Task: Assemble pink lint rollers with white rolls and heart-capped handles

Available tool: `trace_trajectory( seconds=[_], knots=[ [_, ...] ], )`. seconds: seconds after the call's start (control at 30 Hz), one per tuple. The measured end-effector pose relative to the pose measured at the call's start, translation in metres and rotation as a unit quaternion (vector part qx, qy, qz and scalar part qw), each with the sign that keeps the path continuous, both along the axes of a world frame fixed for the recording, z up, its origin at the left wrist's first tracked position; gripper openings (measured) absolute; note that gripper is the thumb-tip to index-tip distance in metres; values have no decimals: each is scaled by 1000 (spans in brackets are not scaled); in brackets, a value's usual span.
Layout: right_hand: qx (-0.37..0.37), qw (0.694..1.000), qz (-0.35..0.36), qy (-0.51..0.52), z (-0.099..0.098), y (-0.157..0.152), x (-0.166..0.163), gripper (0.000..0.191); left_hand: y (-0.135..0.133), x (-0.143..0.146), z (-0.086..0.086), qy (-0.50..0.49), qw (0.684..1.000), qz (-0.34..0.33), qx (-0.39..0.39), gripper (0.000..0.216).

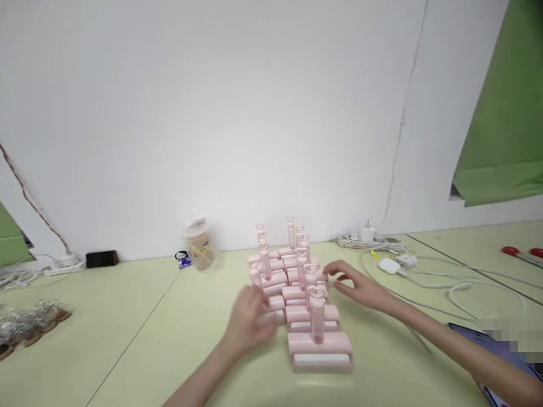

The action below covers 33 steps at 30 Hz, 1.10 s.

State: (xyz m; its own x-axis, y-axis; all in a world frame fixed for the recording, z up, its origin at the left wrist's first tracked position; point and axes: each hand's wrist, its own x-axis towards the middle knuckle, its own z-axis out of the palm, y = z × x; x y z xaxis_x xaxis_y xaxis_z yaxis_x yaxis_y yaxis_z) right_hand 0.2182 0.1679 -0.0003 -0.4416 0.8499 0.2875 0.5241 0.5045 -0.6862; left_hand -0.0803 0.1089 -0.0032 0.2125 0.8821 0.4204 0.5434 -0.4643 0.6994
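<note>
A cluster of several pink lint rollers (pixel 297 288) with upright heart-topped handles stands in rows on the pale green table (pixel 139 328). My left hand (pixel 250 319) rests against the left side of the cluster, fingers curled onto a roller near the front left; the grip is blurred. My right hand (pixel 354 282) reaches in from the right, fingers spread apart, fingertips touching the rollers at the right edge of the cluster. The nearest roller (pixel 320 345) stands at the front, untouched.
A clear plastic bag with a jar (pixel 200 244) sits by the wall. A power strip with a white charger (pixel 368 237) and cables (pixel 445 282) lie at right. A black box (pixel 100 258) and wrapped items (pixel 29 322) are at left. A phone (pixel 492 345) lies under my right forearm.
</note>
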Motion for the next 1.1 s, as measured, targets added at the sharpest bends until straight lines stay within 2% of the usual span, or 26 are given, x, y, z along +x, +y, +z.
trace_trajectory(
  seconds=[0.03, 0.07, 0.1, 0.13, 0.23, 0.33, 0.5, 0.6, 0.73, 0.97, 1.03, 1.1],
  knots=[
    [1, 1000, 26, -12, 3, -11, -1, 23, -17, 12, -3, 38, 998, -55, 9, 29],
    [0, 998, 50, -26, 5, -20, -4, 22, -31, 25, -6, 127, 984, -115, 45, 38],
    [-2, 997, 69, -40, 6, -27, -7, 22, -42, 36, -8, 186, 971, -137, 64, 48],
    [-3, 995, 82, -54, 6, -32, -12, 25, -50, 46, -10, 220, 964, -135, 68, 51],
    [8, 993, 81, -85, 2, -40, -25, 38, -61, 56, -11, 250, 961, -107, 45, 31],
    [33, 993, 50, -105, -5, -40, -35, 48, -70, 36, -8, 220, 970, -100, -12, 26],
    [50, 989, 41, -136, -15, -39, -40, 62, -85, -23, -8, 139, 986, -49, -79, 32],
    [55, 987, 25, -147, -18, -41, -37, 51, -80, -43, -13, 121, 989, -11, -85, 33],
    [46, 987, 5, -155, -17, -38, -24, 41, -58, -39, -21, 111, 992, 6, -56, 31],
    [12, 992, 8, -127, -20, -31, -12, 62, -33, -9, -30, 58, 998, 11, -33, 33],
    [8, 996, -2, -86, -27, -29, -8, 67, -32, -9, -32, 50, 998, 8, -28, 44],
    [7, 999, -46, -20, -35, -22, -1, 66, -29, -13, -36, -27, 999, 37, -28, 60]
  ],
)
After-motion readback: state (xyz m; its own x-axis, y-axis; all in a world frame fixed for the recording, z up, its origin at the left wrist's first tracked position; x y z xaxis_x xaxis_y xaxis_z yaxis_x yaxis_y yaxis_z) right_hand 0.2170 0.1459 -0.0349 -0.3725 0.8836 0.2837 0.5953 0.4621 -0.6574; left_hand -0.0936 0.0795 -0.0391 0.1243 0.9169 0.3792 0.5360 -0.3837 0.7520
